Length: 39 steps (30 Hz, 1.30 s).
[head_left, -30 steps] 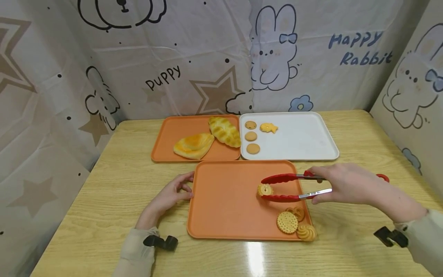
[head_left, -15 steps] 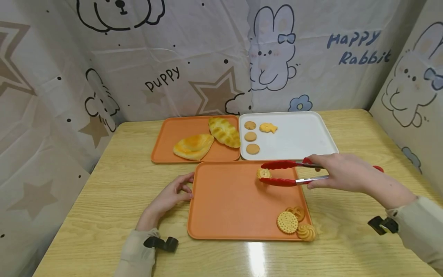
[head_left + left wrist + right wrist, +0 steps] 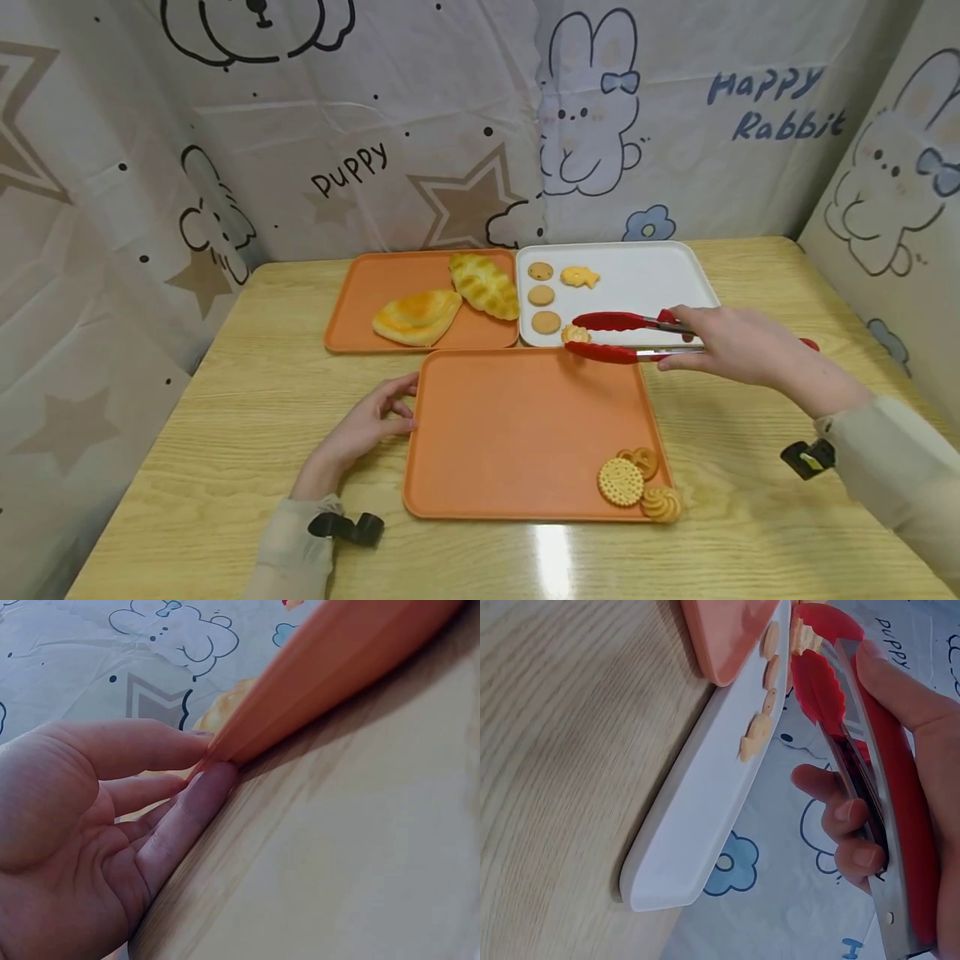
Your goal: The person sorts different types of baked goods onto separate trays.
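Observation:
My right hand (image 3: 738, 346) grips red-tipped metal tongs (image 3: 611, 321), which pinch a small, pale, ridge-edged cookie (image 3: 576, 334). In the head view this cookie overlaps the front left part of the white tray (image 3: 652, 287), just right of a column of round cookies. The right wrist view has the cookie (image 3: 804, 637) between the red tong tips at the top. My left hand (image 3: 375, 421) touches the left side of the front orange tray (image 3: 517, 433). In the left wrist view its fingertips and thumb (image 3: 214, 784) meet at the tray's rim.
On the white tray are three round cookies (image 3: 542, 295) and a fish-shaped cracker (image 3: 580, 276). A round cracker (image 3: 621, 482), a pretzel (image 3: 642, 461) and a swirl cookie (image 3: 662, 504) lie at the front tray's right corner. Two breads (image 3: 417, 317) sit on the back orange tray (image 3: 352, 308).
My right hand has carried the tongs and cookie away from me, from over the front orange tray to the white tray's front edge. My left hand stays at the front tray's side.

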### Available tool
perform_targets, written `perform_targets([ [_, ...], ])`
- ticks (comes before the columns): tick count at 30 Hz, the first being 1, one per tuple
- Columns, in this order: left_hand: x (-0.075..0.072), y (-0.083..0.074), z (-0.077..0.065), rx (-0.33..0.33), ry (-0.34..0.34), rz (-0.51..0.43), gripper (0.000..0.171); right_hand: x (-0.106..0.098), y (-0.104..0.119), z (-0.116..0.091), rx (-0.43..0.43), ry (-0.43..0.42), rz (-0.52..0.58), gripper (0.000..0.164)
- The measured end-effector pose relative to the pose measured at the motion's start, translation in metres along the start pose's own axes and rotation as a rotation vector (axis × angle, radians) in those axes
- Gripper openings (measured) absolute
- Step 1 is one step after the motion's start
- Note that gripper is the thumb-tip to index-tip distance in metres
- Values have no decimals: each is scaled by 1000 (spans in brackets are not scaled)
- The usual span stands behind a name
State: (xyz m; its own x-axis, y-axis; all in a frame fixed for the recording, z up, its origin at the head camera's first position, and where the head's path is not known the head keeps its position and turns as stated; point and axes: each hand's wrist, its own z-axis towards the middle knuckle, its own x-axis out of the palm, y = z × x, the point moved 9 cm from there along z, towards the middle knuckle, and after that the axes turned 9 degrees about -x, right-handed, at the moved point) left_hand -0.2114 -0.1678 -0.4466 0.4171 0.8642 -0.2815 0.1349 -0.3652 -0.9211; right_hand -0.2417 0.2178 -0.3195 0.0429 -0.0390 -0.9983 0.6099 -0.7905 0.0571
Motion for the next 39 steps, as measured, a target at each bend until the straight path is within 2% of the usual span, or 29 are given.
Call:
perform_targets([
  [15,2,1,0,-4,6,-9,66,12,-29,21,126,32,-16,87],
  [21,0,1,0,-1,-5,4,66,18,-37,29,126,52,-18,78],
  [28,1,3,0,-6,-8,-1,66,26,-44,38,158,71,-9,80],
  [34,0,2,0,0,-7,-12,67,32,-47,44,170,76,-4,71],
  [39,-1,2,1,0,-3,-12,68,36,-52,46,188,77,10,72],
])
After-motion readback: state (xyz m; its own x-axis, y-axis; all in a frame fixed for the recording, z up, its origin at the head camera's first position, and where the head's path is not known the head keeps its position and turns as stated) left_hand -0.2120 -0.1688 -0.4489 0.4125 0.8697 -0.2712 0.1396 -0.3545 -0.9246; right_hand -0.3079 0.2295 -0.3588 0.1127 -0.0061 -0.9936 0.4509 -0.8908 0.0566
